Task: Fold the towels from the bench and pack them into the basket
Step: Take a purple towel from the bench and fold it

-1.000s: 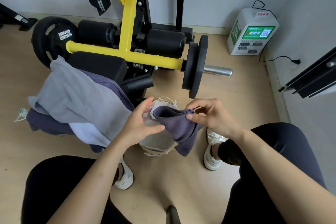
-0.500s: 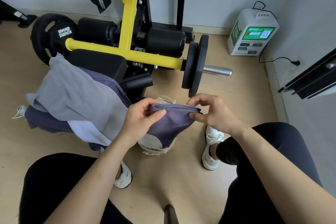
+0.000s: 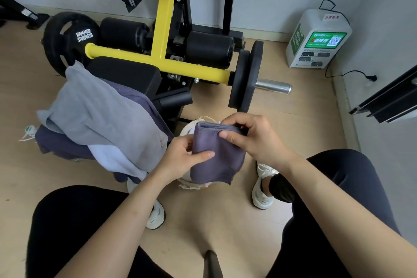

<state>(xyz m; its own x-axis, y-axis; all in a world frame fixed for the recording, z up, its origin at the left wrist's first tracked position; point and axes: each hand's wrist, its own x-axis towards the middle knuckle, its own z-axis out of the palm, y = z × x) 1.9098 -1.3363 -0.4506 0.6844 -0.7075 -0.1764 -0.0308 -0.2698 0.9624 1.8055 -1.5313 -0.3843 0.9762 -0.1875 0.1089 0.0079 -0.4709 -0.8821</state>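
A folded purple-grey towel point(image 3: 216, 160) hangs between both hands, right above the pale woven basket point(image 3: 194, 185), which it mostly hides. My left hand point(image 3: 182, 158) pinches the towel's left edge, thumb on its front. My right hand point(image 3: 250, 135) grips the folded top edge at the right. More towels, a grey one point(image 3: 99, 119), a white one point(image 3: 110, 158) and a dark purple one point(image 3: 56, 144), lie draped in a heap over the black bench pad point(image 3: 126, 74) at the left.
A yellow-framed gym machine point(image 3: 164, 29) with black weight plates point(image 3: 246, 79) and a steel bar end stands behind the basket. A white charging box point(image 3: 316, 38) with a cable sits by the right wall. My knees and white shoes flank the wooden floor below.
The towel has been folded narrower. My right hand moved left toward my left hand along the top edge, and the towel now hangs flatter over the basket.
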